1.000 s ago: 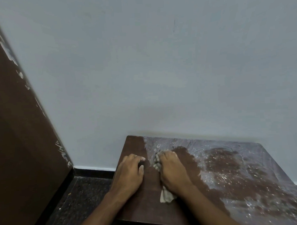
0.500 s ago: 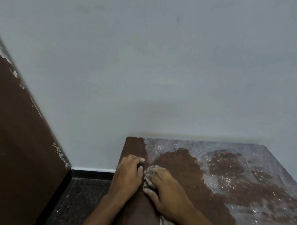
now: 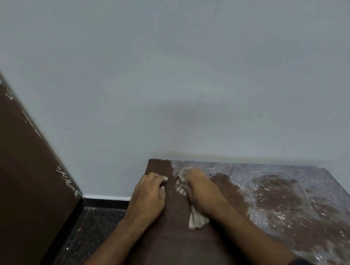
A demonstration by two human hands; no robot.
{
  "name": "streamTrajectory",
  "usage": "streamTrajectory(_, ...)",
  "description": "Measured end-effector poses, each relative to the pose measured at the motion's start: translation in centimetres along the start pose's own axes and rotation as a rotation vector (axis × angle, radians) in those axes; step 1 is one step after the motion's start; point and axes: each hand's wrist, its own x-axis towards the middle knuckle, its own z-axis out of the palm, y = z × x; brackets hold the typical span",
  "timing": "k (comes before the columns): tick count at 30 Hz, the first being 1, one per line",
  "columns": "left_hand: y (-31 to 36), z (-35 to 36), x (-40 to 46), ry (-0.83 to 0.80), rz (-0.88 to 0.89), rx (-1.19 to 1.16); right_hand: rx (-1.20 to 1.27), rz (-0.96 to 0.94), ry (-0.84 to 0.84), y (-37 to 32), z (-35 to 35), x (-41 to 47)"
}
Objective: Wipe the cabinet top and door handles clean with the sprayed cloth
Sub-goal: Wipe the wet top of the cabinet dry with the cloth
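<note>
Now, stroke: the right hand (image 3: 200,191) is pushing the cloth (image 3: 196,218) away toward the wall (image 3: 188,82); half a second ago it was drawn back nearer the front edge, so the wiping is running back and forth along one lane.
Grip, right: fingers are curling over the bunched cloth and pressing it down; a tail of cloth is sticking out behind the wrist.
Grip, left: the left hand (image 3: 148,194) is lying flat on the cabinet top (image 3: 174,247) just beside the right hand, fingers loosely bent, grasping nothing; it is staying where it was a second ago, seemingly bracing.
Cloth position: on the cabinet top near its back left corner, under the right hand, at the border between dry wood and wet film.
Surface: the left strip is showing plain dark brown; the middle and right are carrying a shiny, speckled film (image 3: 291,197) with swirl marks.
Change in surface: the brown patch beside the right hand is looking a little wider than a second ago.
Meaning: by my judgement the top is only partly wiped; most of the wet area is waiting.
Handles: not in view, apparently not yet reached.
Surroundings: a dark wooden panel (image 3: 23,177) is standing at left, above a speckled floor (image 3: 90,230).
</note>
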Motion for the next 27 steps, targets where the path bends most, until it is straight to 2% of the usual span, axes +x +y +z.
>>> streamTrajectory(2,-0.2,-0.1,0.1,-0.003,0.000,-0.001,-0.039,0.177,0.072,1.9,-0.4,2.0)
streamTrajectory(3,-0.3,-0.1,0.1,-0.004,-0.001,-0.003,-0.073,0.203,0.084,1.8,-0.2,2.4)
streamTrajectory(7,-0.5,0.5,1.4,-0.012,0.009,-0.003,-0.007,-0.062,-0.030,-2.1,0.9,-0.4)
streamTrajectory(9,-0.4,0.8,2.1,-0.022,0.026,0.000,-0.009,-0.108,-0.052,-1.7,0.1,-1.2)
streamTrajectory(14,0.7,1.5,2.2,-0.035,0.075,0.007,-0.076,0.208,0.093,2.3,-0.8,0.7)
streamTrajectory(18,0.8,2.0,2.1,-0.029,0.087,0.024,-0.023,-0.033,-0.004,-1.6,-0.8,-4.0)
streamTrajectory(20,0.6,2.0,2.1,-0.028,0.080,0.011,-0.018,-0.065,-0.020,-0.8,-1.7,-5.9)
streamTrajectory(24,0.4,1.7,1.8,-0.033,0.044,-0.051,-0.086,0.143,0.080,5.2,-2.7,-3.1)
streamTrajectory(27,0.6,1.5,1.8,-0.026,0.019,-0.085,-0.107,0.230,0.120,5.5,-2.5,-1.1)
